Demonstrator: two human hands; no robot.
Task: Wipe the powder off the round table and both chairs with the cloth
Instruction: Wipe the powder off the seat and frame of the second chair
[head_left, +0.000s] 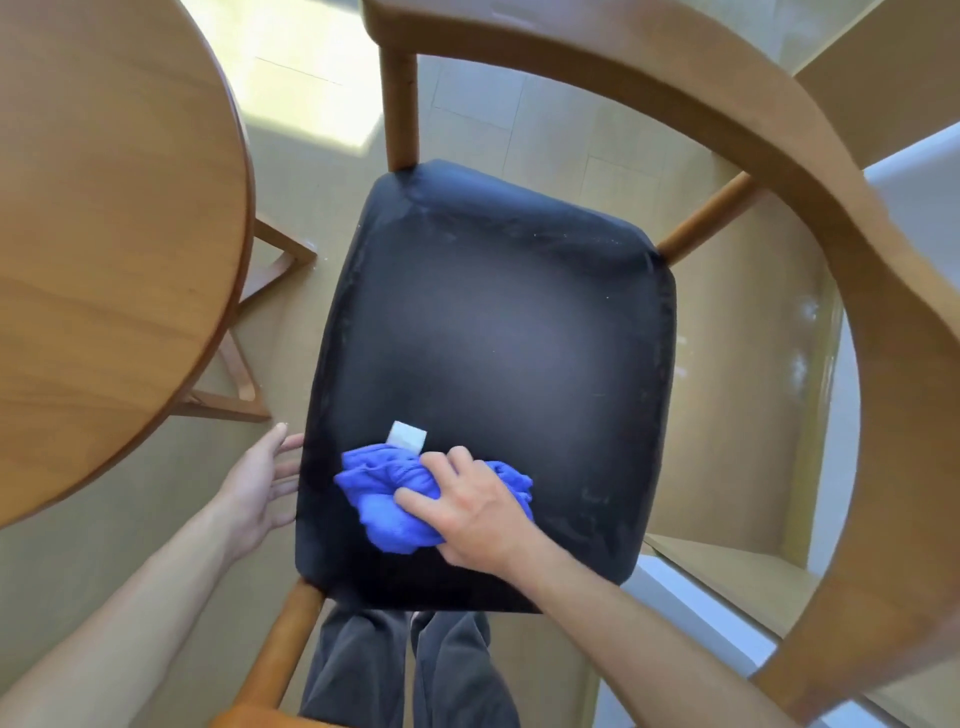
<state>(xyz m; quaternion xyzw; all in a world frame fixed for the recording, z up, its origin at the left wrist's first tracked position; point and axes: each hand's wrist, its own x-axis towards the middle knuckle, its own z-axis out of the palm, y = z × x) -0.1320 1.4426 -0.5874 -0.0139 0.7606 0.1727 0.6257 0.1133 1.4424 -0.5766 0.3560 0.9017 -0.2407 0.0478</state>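
The bunched blue microfibre cloth (410, 499) with its white tag lies on the near left part of the black padded seat (493, 338) of the wooden armchair, pressed down under the right hand (467, 506), whose fingers are spread over it. The seat's long axis runs away from the person, so most of the faint pale powder streaks (519, 218) lie ahead, toward the far edge. The left hand (262, 480) is flat-fingered against the seat's left edge, holding nothing; the round wooden surface (104, 234) stands just left.
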